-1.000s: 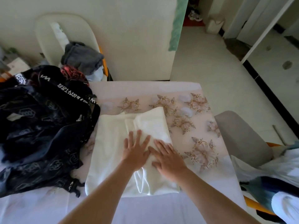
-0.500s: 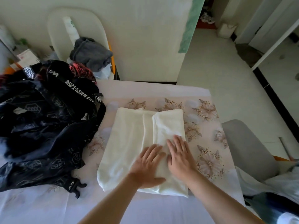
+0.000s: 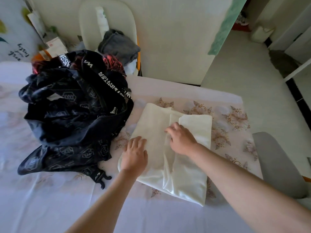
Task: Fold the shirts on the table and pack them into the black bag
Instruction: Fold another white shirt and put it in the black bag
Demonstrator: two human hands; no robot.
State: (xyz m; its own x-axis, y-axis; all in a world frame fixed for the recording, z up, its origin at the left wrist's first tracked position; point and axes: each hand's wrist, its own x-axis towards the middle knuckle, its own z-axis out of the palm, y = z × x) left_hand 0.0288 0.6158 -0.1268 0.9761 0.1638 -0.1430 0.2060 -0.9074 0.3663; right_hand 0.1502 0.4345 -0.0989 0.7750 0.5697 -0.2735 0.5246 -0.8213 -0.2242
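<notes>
white shirt [image 3: 185, 179] half-folded on desk [image 3: 151, 216], black bag [image 3: 70, 118] at its 9 o'clock | left hand [image 3: 134, 153] flat, fingers released | right hand [image 3: 181, 140] curled at centre fold, grasp unclear | risk: layers slide, fold opens

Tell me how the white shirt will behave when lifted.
Probably floppy: the white shirt lies in soft creased folds, so its layers may slump open unless supported. Likely light and slightly slippery, given its thin, faintly glossy cloth.

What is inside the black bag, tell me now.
A red patterned cloth shows at the far opening of the black bag. The rest of the inside is hidden by the bag's own crumpled fabric and lettered straps.
</notes>
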